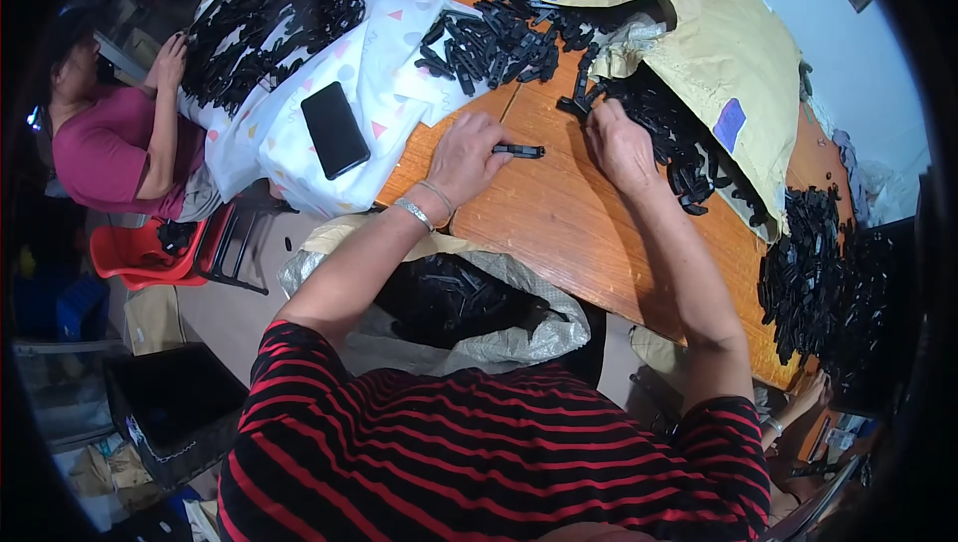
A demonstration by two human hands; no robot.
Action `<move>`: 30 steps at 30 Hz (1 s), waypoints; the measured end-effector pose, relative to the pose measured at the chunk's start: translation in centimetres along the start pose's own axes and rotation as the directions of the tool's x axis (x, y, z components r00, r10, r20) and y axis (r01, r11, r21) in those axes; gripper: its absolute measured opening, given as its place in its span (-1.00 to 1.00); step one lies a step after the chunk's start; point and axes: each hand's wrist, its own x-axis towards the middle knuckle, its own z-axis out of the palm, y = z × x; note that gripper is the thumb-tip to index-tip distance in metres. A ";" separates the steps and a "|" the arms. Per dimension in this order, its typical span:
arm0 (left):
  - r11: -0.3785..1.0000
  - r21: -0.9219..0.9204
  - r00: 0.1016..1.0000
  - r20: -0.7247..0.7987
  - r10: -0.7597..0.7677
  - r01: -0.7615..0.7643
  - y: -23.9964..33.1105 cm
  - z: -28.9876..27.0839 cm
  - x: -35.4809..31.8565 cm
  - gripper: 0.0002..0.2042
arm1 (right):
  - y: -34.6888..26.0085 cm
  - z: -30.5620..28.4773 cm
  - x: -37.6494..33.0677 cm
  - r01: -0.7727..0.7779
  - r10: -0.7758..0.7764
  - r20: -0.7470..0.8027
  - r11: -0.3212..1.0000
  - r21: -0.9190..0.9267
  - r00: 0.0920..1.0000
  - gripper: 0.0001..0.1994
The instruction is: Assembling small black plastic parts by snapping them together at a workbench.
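Over the wooden table, my left hand (467,158) is closed on a small, long black plastic part (519,151), which sticks out to the right of the fingers. To its right, my right hand (624,148) has its fingers drawn together beside several loose black parts (579,101). Whether a part is between those fingertips cannot be made out. Just right of that hand, a heap of black parts (649,108) spills from the mouth of a yellowish paper sack (763,93). Farther off lies another pile of black parts (504,43).
A black phone (335,130) rests on a patterned white sheet (399,43). Below the table's near edge, an open woven sack (539,347) holds black parts. More parts (803,272) are heaped at right, near another person's hand (806,397). A person (105,158) sits at left.
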 end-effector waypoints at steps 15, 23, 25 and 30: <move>0.987 -0.105 0.971 -0.195 -0.140 0.121 -2.8 -1.5 4.1 -0.73 | -0.4 0.9 1.0 -0.129 0.132 0.048 0.990 -0.050 0.990 -0.75; 0.699 0.361 0.774 -0.121 -0.621 0.617 -6.9 1.3 11.6 -0.39 | -1.6 -0.3 -2.2 -0.168 0.161 0.052 0.969 0.182 0.986 -0.79; 0.708 0.353 0.770 -0.059 -0.635 0.611 -6.4 2.5 12.2 -0.36 | -1.7 -0.5 -2.7 -0.200 0.189 0.068 0.951 0.234 0.980 -0.79; 0.899 0.290 0.939 0.000 -0.343 0.328 -3.8 5.4 10.8 -0.43 | -2.3 -1.2 -3.5 -0.213 0.200 0.075 0.947 0.241 0.977 -0.76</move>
